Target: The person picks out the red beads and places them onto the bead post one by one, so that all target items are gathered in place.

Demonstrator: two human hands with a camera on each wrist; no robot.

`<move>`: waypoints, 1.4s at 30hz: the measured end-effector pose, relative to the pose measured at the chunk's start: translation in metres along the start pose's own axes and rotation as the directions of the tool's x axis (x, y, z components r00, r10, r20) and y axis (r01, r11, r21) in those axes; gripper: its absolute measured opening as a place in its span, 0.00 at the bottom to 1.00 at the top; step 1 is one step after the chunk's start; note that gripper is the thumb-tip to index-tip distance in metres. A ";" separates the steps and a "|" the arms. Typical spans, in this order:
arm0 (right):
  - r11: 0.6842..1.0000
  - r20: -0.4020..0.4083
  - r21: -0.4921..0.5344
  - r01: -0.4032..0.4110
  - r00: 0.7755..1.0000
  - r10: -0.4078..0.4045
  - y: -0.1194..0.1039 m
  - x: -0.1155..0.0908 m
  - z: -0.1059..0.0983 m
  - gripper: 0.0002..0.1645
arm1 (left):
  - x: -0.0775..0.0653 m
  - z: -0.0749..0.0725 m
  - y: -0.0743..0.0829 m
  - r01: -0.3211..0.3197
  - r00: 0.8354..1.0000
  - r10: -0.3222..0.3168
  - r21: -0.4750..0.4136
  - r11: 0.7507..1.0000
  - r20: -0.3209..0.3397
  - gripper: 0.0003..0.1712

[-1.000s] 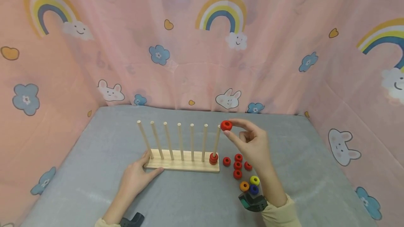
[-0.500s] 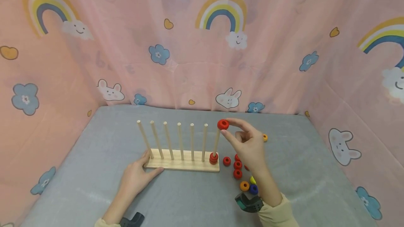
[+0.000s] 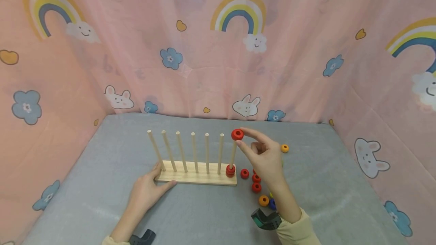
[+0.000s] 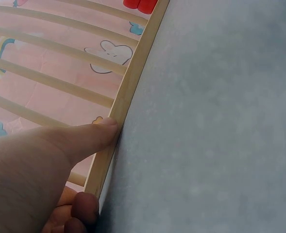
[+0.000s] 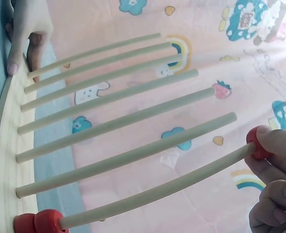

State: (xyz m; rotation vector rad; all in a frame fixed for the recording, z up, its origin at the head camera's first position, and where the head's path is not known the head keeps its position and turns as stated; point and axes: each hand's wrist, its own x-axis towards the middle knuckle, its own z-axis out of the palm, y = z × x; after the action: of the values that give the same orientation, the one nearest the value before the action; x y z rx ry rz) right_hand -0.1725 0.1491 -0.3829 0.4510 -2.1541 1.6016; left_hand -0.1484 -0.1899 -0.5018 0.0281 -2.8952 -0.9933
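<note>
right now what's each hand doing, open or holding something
Left hand: gripping the wooden base by its end.
Right hand: pinching a red bead.

Head view: farther back, facing forward and down. 2 wrist views: close, opposite ends, sharing the peg rack [image 3: 190, 177].

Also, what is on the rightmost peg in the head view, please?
Two red beads sit at the bottom of the peg. At its top, the right hand holds another red bead, which hides the tip; how far it enters, if at all, cannot be seen.
</note>
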 end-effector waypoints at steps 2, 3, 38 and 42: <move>1.000 -0.002 0.000 0.003 1.000 -0.003 0.001 0.000 0.000 0.21 | 0.000 0.000 0.000 -0.002 1.000 0.002 0.002 1.000 -0.003 0.52; 1.000 -0.002 -0.001 0.004 1.000 -0.004 0.001 0.000 0.001 0.21 | 0.001 0.000 0.000 -0.002 1.000 0.002 0.002 1.000 -0.003 0.52; 0.999 0.047 -0.010 -0.046 0.998 0.047 0.002 0.002 -0.002 0.22 | 0.002 0.002 -0.001 -0.005 1.000 0.006 0.003 1.000 -0.003 0.53; 0.999 0.056 -0.001 -0.046 0.997 0.046 0.000 0.001 -0.003 0.21 | 0.002 0.002 -0.001 -0.006 1.000 0.006 0.008 1.000 -0.002 0.53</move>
State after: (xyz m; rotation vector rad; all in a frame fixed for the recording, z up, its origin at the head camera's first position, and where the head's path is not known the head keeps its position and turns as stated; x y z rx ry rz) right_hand -0.1732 0.1517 -0.3813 0.4542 -2.2204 1.6328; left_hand -0.1507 -0.1899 -0.5037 0.0212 -2.8953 -0.9802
